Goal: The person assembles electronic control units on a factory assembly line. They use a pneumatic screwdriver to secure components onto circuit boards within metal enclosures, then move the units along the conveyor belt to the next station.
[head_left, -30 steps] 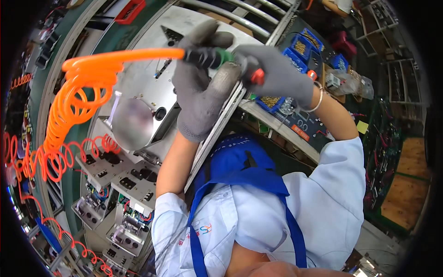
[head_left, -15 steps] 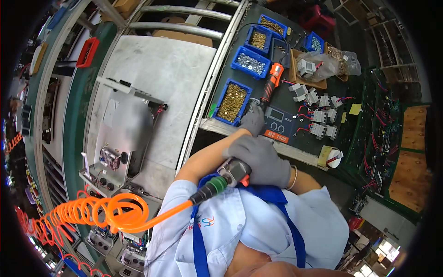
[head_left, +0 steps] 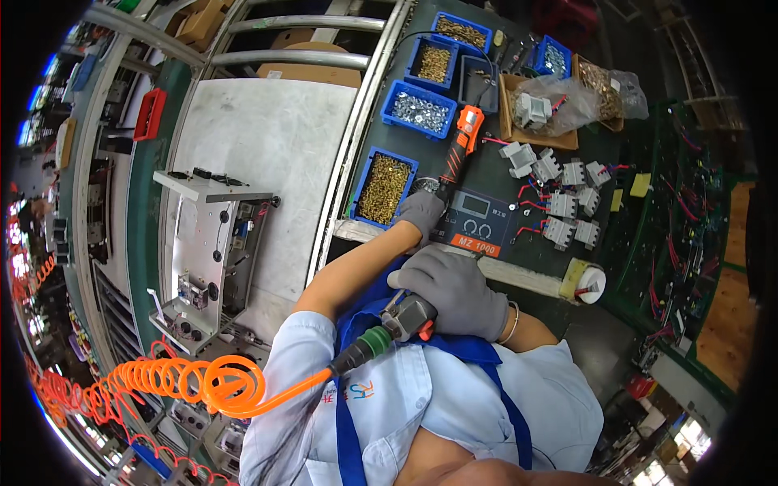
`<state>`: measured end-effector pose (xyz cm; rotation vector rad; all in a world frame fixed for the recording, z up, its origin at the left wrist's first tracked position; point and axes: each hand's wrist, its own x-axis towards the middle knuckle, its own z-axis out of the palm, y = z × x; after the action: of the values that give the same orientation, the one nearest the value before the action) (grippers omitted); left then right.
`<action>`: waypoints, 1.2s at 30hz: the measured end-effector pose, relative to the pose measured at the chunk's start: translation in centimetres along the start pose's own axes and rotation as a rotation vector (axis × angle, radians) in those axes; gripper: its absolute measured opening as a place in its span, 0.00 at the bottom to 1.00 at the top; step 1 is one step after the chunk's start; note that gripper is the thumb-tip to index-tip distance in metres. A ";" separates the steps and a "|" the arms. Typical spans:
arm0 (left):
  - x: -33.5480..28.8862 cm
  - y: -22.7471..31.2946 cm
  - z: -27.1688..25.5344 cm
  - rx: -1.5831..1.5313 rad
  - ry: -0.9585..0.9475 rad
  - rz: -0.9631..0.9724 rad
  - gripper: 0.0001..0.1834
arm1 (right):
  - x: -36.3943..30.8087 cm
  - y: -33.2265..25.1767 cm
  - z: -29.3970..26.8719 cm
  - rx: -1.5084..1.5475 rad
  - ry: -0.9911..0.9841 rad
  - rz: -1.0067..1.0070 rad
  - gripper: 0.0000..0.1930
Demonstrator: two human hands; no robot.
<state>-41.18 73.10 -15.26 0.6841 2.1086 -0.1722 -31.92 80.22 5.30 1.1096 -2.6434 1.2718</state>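
My right hand [head_left: 458, 293], in a grey glove, is closed around a dark air tool [head_left: 409, 317] in front of my chest. A green collar joins the tool to an orange coiled hose [head_left: 235, 385]; its working end is hidden. My left hand [head_left: 421, 212], also gloved, reaches to a small round dish [head_left: 425, 185] at the bench's near edge. Its fingers are curled together, and anything between them is too small to make out. Beside that hand lies an orange and black power screwdriver [head_left: 462, 146]. A blue bin of brass-coloured screws [head_left: 384, 188] stands just left of it.
More blue bins [head_left: 419, 110] of fasteners line the bench's left side. Right of the screwdriver are a control panel [head_left: 472, 217] and several grey wired switches [head_left: 559, 204]. Behind them sits a cardboard tray [head_left: 539, 138]. An open metal enclosure [head_left: 212, 243] stands at left on the worktable [head_left: 267, 121].
My view has shifted, sliding the bench leftward in the picture. The left hand stays by the dish and the right keeps the air tool. The enclosure's grey smear has gone.
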 end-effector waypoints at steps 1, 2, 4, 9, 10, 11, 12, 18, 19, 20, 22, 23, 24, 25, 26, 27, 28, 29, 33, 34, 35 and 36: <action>-0.2 0.0 -0.2 -0.076 0.053 -0.019 0.15 | 0.1 -0.1 -0.2 0.000 -0.004 -0.003 0.14; -0.4 0.0 -0.4 -0.152 0.106 -0.040 0.14 | 0.4 -0.1 -0.3 0.001 -0.009 -0.007 0.14; -0.8 0.0 -0.8 -0.304 0.221 -0.082 0.12 | 1.1 0.3 -0.3 0.022 -0.033 -0.060 0.16; -2.9 -2.1 -1.1 -0.849 0.463 -0.033 0.12 | 4.0 0.3 -1.0 0.131 -0.091 -0.118 0.19; -3.6 -2.9 -0.8 -1.011 0.487 0.027 0.13 | 4.6 0.4 -1.1 0.150 -0.098 -0.121 0.19; -4.2 -3.5 -0.5 -1.179 0.513 0.093 0.15 | 5.4 0.2 -1.1 0.165 -0.113 -0.125 0.20; -2.5 -4.0 1.1 -1.468 0.512 0.177 0.11 | 6.3 -0.1 -1.2 0.188 -0.135 -0.119 0.19; -4.0 -5.2 2.8 -2.153 0.156 0.485 0.10 | 10.3 -2.4 0.5 0.229 -0.201 -0.175 0.19; -4.3 -5.4 2.9 -2.184 0.139 0.507 0.10 | 10.8 -3.0 1.0 0.254 -0.216 -0.173 0.19; -4.8 -5.6 3.0 -2.214 0.130 0.523 0.10 | 11.0 -3.4 1.5 0.293 -0.261 -0.167 0.18; -5.7 -6.2 3.3 -2.255 0.140 0.551 0.11 | 11.2 -4.0 2.9 0.368 -0.284 -0.143 0.18; -6.6 -6.6 3.4 -2.270 0.161 0.555 0.11 | 11.4 -4.3 3.3 0.410 -0.293 -0.139 0.17; -7.8 -7.1 3.6 -2.288 0.184 0.561 0.11 | 11.9 -4.7 3.4 0.432 -0.312 -0.148 0.17; -8.9 -7.7 3.7 -2.304 0.211 0.564 0.11 | 12.3 -5.0 3.6 0.446 -0.336 -0.125 0.17; -10.0 -8.2 3.9 -2.314 0.241 0.561 0.11 | 12.7 -5.2 3.8 0.465 -0.357 -0.103 0.18; -11.2 -8.9 4.2 -2.321 0.275 0.550 0.11 | 13.2 -5.3 4.1 0.483 -0.379 -0.082 0.19; -12.4 -9.7 4.4 -2.328 0.313 0.539 0.12 | 13.5 -5.0 5.1 0.538 -0.400 -0.069 0.20; -13.6 -10.4 4.7 -2.336 0.356 0.521 0.12 | 14.3 -5.2 5.4 0.588 -0.447 -0.045 0.20; -19.1 -13.7 6.4 -2.337 0.585 0.400 0.13 | 17.8 -5.8 7.0 0.808 -0.619 0.054 0.21; -20.5 -14.3 7.0 -2.328 0.636 0.359 0.13 | 18.8 -5.7 7.7 0.931 -0.659 0.110 0.21; -22.0 -14.9 7.7 -2.326 0.691 0.314 0.14 | 19.8 -5.8 8.1 1.053 -0.702 0.167 0.21; -23.6 -15.5 8.6 -2.325 0.760 0.258 0.14 | 21.1 -6.6 8.1 1.105 -0.733 0.217 0.18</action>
<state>-32.51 47.40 -3.63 -0.5684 1.2851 2.4610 -41.51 59.34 10.57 1.6140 -2.3795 3.0648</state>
